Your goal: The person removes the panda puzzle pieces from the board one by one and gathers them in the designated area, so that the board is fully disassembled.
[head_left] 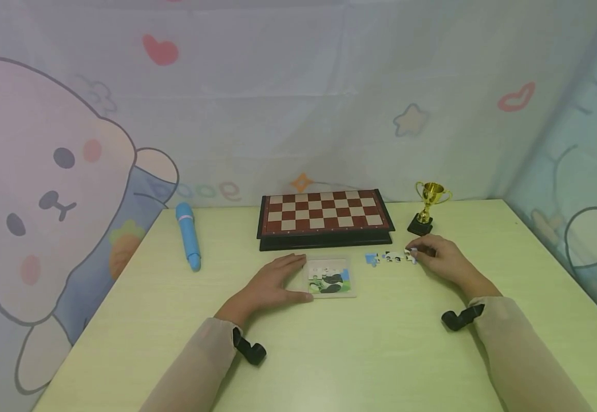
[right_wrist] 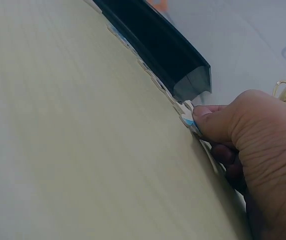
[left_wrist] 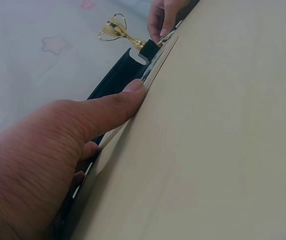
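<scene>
A square jigsaw tray (head_left: 352,294) lies on the table, partly filled with a panda picture in green, black and white. My left hand (head_left: 272,284) holds it at its left side, thumb along the near edge and fingers at the far left corner. In the left wrist view the thumb (left_wrist: 115,107) rests at the tray's rim. To the right, my right hand (head_left: 445,260) pinches a jigsaw piece (right_wrist: 187,119) between thumb and fingertips, low over the table. Loose pieces lie beside it: a blue one (head_left: 372,260) and a black-and-white one (head_left: 393,257).
Behind the tray stands a folded chessboard case (head_left: 324,213) with a red and white checked top. A small gold trophy (head_left: 430,197) on a black base is at the back right. A blue stick-like object (head_left: 189,237) lies at the back left, before the printed cloth (head_left: 277,114).
</scene>
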